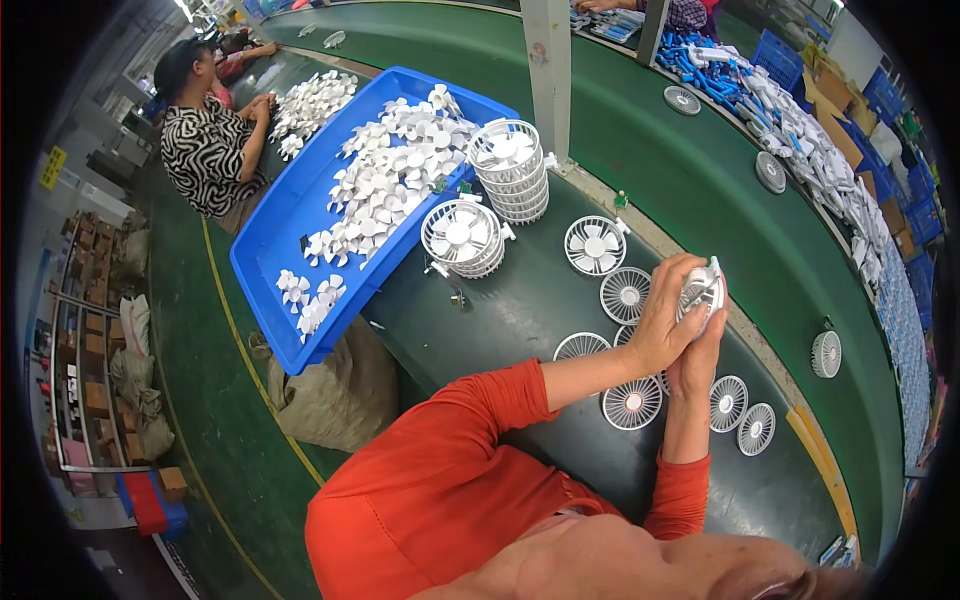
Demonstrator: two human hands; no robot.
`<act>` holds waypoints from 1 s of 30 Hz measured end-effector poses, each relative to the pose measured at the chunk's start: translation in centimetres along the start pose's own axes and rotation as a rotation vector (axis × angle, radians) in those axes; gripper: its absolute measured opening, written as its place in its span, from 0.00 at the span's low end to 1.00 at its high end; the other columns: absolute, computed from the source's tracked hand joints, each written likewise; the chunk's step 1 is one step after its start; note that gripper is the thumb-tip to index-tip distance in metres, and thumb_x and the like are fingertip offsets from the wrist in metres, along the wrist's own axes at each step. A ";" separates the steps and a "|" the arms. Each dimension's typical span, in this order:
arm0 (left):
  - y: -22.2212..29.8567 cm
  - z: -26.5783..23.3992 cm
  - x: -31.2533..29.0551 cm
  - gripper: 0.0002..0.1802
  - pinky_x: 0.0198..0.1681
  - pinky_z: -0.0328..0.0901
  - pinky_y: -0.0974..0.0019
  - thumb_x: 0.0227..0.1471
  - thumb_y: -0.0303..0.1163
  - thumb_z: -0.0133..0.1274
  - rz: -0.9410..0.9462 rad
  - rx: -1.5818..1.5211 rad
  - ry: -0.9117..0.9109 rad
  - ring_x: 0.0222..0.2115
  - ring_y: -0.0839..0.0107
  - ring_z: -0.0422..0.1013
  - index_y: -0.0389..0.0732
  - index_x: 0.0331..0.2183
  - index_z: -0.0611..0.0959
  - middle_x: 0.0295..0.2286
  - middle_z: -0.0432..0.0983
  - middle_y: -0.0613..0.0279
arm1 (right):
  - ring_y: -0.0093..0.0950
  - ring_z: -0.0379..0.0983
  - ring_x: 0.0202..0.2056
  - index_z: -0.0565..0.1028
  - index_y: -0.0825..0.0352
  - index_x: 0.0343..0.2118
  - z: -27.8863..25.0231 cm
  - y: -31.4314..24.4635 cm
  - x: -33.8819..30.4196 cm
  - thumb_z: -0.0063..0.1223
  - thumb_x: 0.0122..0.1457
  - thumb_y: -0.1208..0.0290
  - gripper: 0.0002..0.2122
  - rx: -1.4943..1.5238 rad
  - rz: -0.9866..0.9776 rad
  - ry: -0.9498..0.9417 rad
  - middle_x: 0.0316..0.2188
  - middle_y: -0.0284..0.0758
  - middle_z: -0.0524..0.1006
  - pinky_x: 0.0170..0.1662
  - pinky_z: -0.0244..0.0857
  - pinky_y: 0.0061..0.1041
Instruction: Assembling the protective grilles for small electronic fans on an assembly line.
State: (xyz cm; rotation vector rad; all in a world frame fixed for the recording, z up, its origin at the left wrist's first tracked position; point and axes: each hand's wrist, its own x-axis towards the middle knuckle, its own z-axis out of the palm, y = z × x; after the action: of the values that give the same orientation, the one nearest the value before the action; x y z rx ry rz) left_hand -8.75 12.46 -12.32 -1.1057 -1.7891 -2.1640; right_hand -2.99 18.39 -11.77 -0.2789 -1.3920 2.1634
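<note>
Over the table's right edge I hold a small white fan head between both hands. My left hand closes round its near left side, thumb across it. From below and the right, my right hand grips it. Round white grille covers lie near my wrists, among them a grille cover and another cover to the right. Just beyond my left hand is a grille with a fan blade in it. Part of the covers is hidden under my forearms.
A blue tray of white fan blades stands left, beside stacked fan cages and a shorter stack. A green conveyor belt carries some fan heads. A metal post rises behind. Another person works at far left.
</note>
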 end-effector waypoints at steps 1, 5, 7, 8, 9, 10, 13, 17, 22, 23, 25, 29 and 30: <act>-0.1 0.1 0.0 0.29 0.55 0.53 0.53 0.53 0.40 0.47 -0.001 -0.002 -0.003 0.49 0.49 0.59 0.34 0.53 0.62 0.49 0.60 0.44 | 0.30 0.58 0.57 0.54 0.64 0.61 0.1 -0.1 0.1 0.35 0.62 0.42 0.33 0.010 0.024 0.021 0.57 0.36 0.60 0.59 0.52 0.31; -0.8 0.2 -0.3 0.28 0.55 0.53 0.55 0.54 0.38 0.46 -0.063 -0.074 -0.024 0.49 0.51 0.59 0.34 0.53 0.62 0.48 0.60 0.45 | 0.31 0.59 0.57 0.56 0.65 0.61 -0.6 0.1 0.4 0.36 0.63 0.45 0.31 -0.075 -0.018 -0.007 0.56 0.38 0.61 0.59 0.51 0.31; -0.8 0.0 -0.4 0.25 0.53 0.56 0.60 0.57 0.36 0.42 -0.165 -0.212 -0.066 0.47 0.59 0.61 0.35 0.53 0.62 0.46 0.62 0.49 | 0.33 0.59 0.56 0.56 0.67 0.60 -0.7 -0.1 0.6 0.37 0.63 0.50 0.29 -0.415 -0.143 0.002 0.56 0.40 0.61 0.60 0.50 0.32; -0.6 0.0 -0.2 0.25 0.53 0.56 0.60 0.57 0.36 0.42 -0.163 -0.210 -0.071 0.47 0.59 0.61 0.35 0.53 0.62 0.46 0.62 0.49 | 0.36 0.58 0.57 0.55 0.69 0.61 -0.6 -0.8 0.6 0.39 0.61 0.52 0.31 -0.531 -0.125 0.014 0.57 0.44 0.60 0.60 0.49 0.33; -0.4 0.1 0.0 0.24 0.52 0.56 0.64 0.58 0.37 0.40 -0.237 -0.349 -0.081 0.46 0.66 0.62 0.36 0.53 0.62 0.45 0.63 0.54 | 0.36 0.58 0.57 0.55 0.69 0.61 -0.4 -1.1 0.5 0.39 0.61 0.52 0.31 -0.526 -0.127 0.016 0.57 0.44 0.60 0.60 0.49 0.33; -0.3 -0.1 0.1 0.23 0.51 0.57 0.68 0.59 0.38 0.39 -0.315 -0.491 -0.087 0.44 0.72 0.63 0.37 0.53 0.63 0.44 0.65 0.59 | 0.36 0.57 0.58 0.53 0.69 0.61 -0.2 -1.0 0.3 0.41 0.59 0.49 0.33 -0.640 -0.207 -0.011 0.57 0.44 0.59 0.61 0.48 0.33; 0.1 -0.2 0.5 0.21 0.45 0.60 0.72 0.63 0.41 0.34 -0.405 -0.582 -0.051 0.40 0.78 0.65 0.39 0.52 0.64 0.40 0.67 0.64 | 0.38 0.55 0.60 0.50 0.71 0.62 -0.6 -0.6 0.4 0.43 0.55 0.38 0.43 -0.759 -0.346 -0.093 0.59 0.46 0.57 0.61 0.47 0.33; 1.1 -0.1 0.7 0.20 0.43 0.61 0.73 0.64 0.41 0.33 -0.468 -0.564 -0.038 0.37 0.80 0.65 0.39 0.50 0.66 0.38 0.69 0.65 | 0.38 0.57 0.59 0.49 0.71 0.62 -0.5 -0.7 0.3 0.37 0.50 0.28 0.50 -0.700 -0.360 -0.124 0.59 0.46 0.57 0.61 0.48 0.34; 0.8 -0.3 -0.1 0.19 0.49 0.58 0.65 0.61 0.35 0.35 -0.091 -0.198 0.009 0.44 0.68 0.63 0.34 0.49 0.66 0.44 0.63 0.53 | 0.35 0.56 0.58 0.52 0.71 0.61 0.4 -0.2 -0.2 0.33 0.56 0.34 0.43 -0.598 -0.288 -0.042 0.58 0.44 0.58 0.60 0.48 0.32; 0.8 -0.5 0.0 0.19 0.49 0.58 0.65 0.61 0.35 0.35 -0.096 -0.195 0.007 0.44 0.68 0.63 0.34 0.49 0.66 0.44 0.63 0.53 | 0.34 0.56 0.58 0.52 0.72 0.61 0.5 -0.3 -0.3 0.34 0.57 0.37 0.41 -0.551 -0.281 -0.056 0.57 0.43 0.58 0.60 0.48 0.32; 0.8 -0.7 0.0 0.20 0.50 0.58 0.63 0.59 0.35 0.37 -0.024 -0.108 0.016 0.44 0.64 0.62 0.34 0.49 0.67 0.44 0.62 0.51 | 0.34 0.56 0.58 0.53 0.73 0.61 0.7 -0.2 -0.3 0.34 0.58 0.39 0.40 -0.539 -0.275 -0.052 0.57 0.43 0.58 0.60 0.48 0.32; 0.8 0.4 0.0 0.19 0.51 0.58 0.62 0.57 0.31 0.37 -0.040 -0.101 0.021 0.45 0.62 0.63 0.34 0.48 0.67 0.45 0.63 0.50 | 0.34 0.58 0.57 0.54 0.71 0.60 -0.5 -0.1 -0.2 0.36 0.58 0.43 0.36 -0.498 -0.259 -0.012 0.55 0.43 0.60 0.59 0.50 0.32; 0.4 0.5 0.0 0.19 0.51 0.58 0.62 0.57 0.31 0.37 -0.026 -0.079 0.018 0.45 0.63 0.63 0.34 0.49 0.66 0.45 0.63 0.50 | 0.34 0.58 0.56 0.56 0.70 0.60 -1.0 0.2 0.2 0.38 0.59 0.50 0.32 -0.484 -0.256 0.007 0.55 0.42 0.61 0.59 0.51 0.32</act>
State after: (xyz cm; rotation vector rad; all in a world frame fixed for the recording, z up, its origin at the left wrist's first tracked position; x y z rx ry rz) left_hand -8.33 12.83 -12.00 -1.0817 -1.7334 -2.2707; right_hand -2.76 19.17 -12.32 -0.2668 -1.8269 1.6007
